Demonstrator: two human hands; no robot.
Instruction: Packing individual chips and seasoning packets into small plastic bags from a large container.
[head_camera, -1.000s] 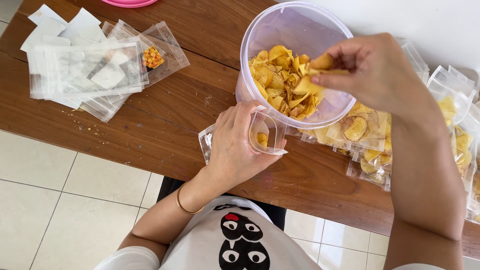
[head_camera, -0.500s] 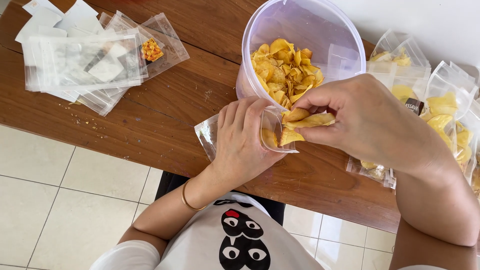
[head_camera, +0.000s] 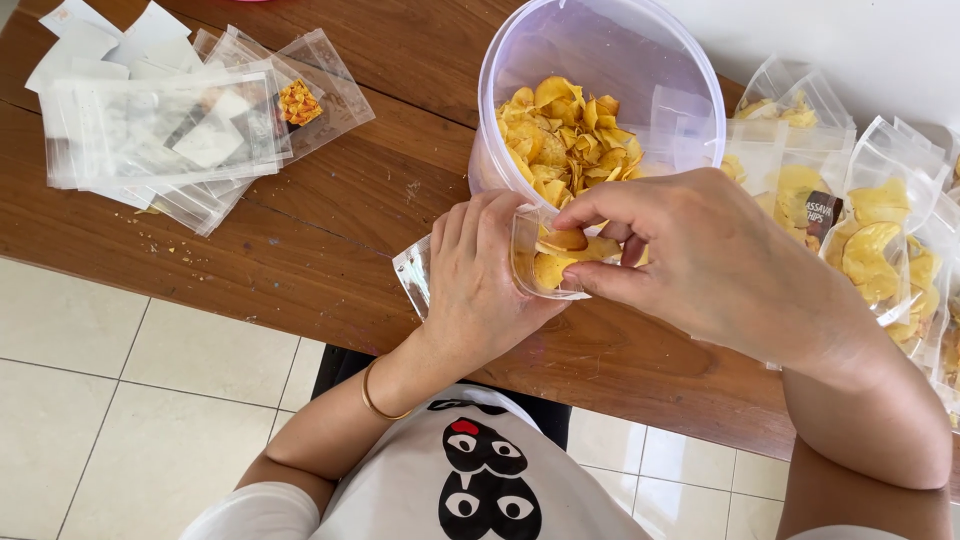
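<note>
Both grips clamped: left hand (head_camera: 480, 285) pouch (head_camera: 545, 262) | right hand (head_camera: 700, 265) chips (head_camera: 570, 245) | tub (head_camera: 600, 90) half-full

White printed shirt (head_camera: 480, 490), thin gold bangle (head_camera: 372, 395) on one wrist.

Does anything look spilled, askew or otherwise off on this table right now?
Only small things. Loose crumbs are scattered on the wooden table below the untidy, fanned-out pile of empty clear bags. The clear bag in the left hand, the right hand and the round tub of yellow chips show no spill.
</note>
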